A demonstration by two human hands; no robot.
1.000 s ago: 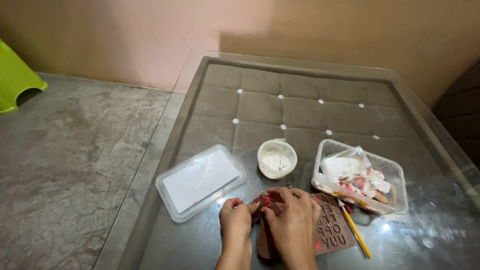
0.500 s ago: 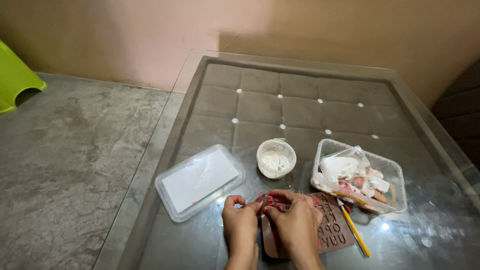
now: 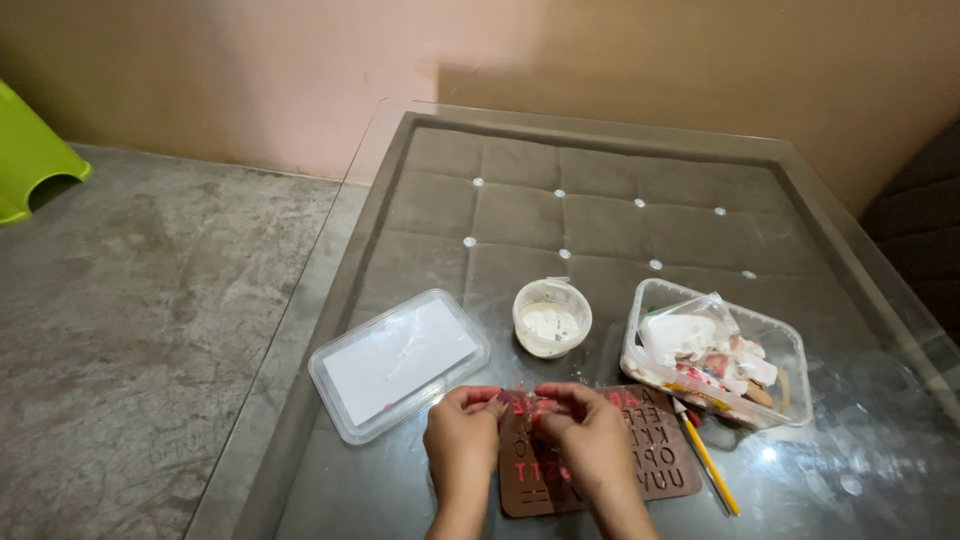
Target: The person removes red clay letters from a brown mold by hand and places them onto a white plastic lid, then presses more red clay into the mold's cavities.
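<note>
A brown flat mould with letter-shaped hollows (image 3: 650, 455) lies on the glass table near the front edge. Some hollows show pink-red filling. My left hand (image 3: 462, 438) and my right hand (image 3: 590, 440) meet over the mould's upper left part, fingertips pinched together on a small pink-red piece (image 3: 520, 403). The piece is mostly hidden by my fingers. A yellow pencil (image 3: 708, 462) lies just right of the mould.
A clear plastic lid (image 3: 398, 362) lies left of my hands. A small white cup with white paste (image 3: 551, 317) stands behind the mould. A clear tray with bags and scraps (image 3: 712, 350) sits at right. Glass table edge (image 3: 300, 330); green stool (image 3: 30, 155) far left.
My hands have stayed over the mould, drawing slightly back toward me, with my fingertips still pinching at the same spot. Nothing else on the table has moved.
</note>
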